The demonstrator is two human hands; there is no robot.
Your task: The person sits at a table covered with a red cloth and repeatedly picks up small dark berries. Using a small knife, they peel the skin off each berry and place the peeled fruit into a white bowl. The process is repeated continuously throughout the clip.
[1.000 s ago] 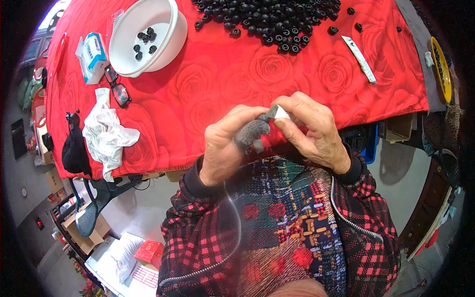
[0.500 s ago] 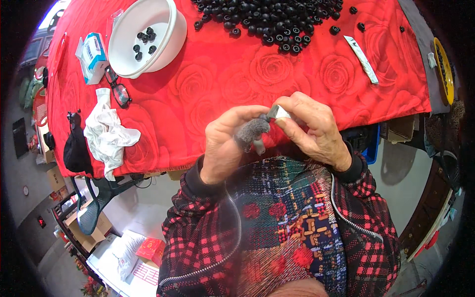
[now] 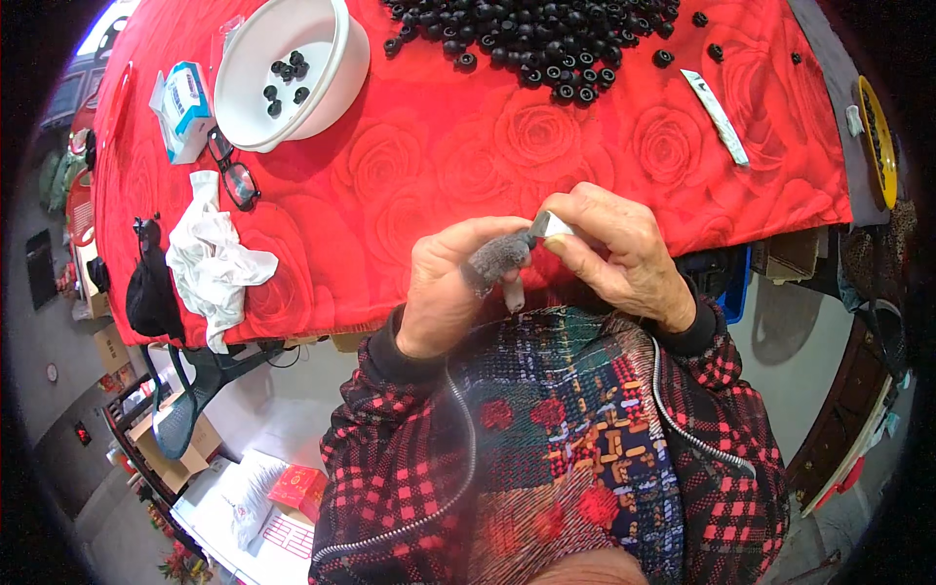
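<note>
My left hand (image 3: pixel 448 278) is closed above the near edge of the table, with a fuzzy grey wrap (image 3: pixel 499 257) around a finger. Whatever it pinches is mostly hidden; only a small dark bit shows at the fingertips. Close on the right, my right hand (image 3: pixel 624 244) pinches a small flat piece, dull grey with a white side, that looks like a short blade (image 3: pixel 548 225). Its grey end meets the tips of the left fingers.
A heap of small round black parts (image 3: pixel 546 39) covers the far side of the red tablecloth (image 3: pixel 419 185). Far left stands a white basin (image 3: pixel 341 88) with several parts inside. Eyeglasses (image 3: pixel 239 183), a blue-white box (image 3: pixel 183 112), a white cloth (image 3: pixel 210 268) and a white strip (image 3: pixel 717 119) lie around.
My left hand has shifted slightly right, and the grey-wrapped finger has turned a little. The right hand keeps its pinch on the blade-like piece, almost in place.
</note>
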